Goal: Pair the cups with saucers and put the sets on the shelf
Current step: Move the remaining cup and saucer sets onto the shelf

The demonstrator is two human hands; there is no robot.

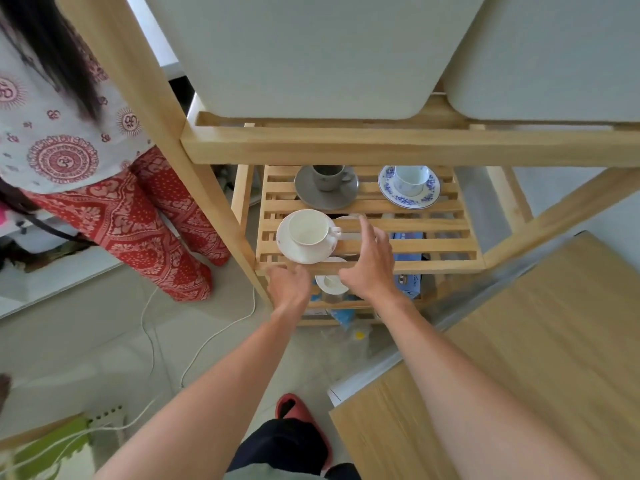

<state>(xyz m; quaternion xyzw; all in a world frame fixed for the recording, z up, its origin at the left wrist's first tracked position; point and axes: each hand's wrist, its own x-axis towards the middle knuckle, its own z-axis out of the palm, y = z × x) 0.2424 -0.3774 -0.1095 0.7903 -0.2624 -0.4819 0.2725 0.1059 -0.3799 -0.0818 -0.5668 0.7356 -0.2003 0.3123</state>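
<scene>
On the slatted wooden shelf (433, 233), a white cup (309, 226) stands upright in its white saucer (287, 245) at the front left, handle pointing right. Behind stand a grey cup (327, 177) on a grey saucer (325, 197) and a blue-patterned cup (410, 180) on its matching saucer (420, 197). Left hand (289, 285) and right hand (369, 261) are both empty, fingers spread, by the shelf's front edge.

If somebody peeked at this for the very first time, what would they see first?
Probably the two bare arms reaching in, with the left hand and right hand open at the front of the wooden shelf. Just beyond sits a white cup on its white saucer, with grey and blue-flowered sets behind.
</scene>
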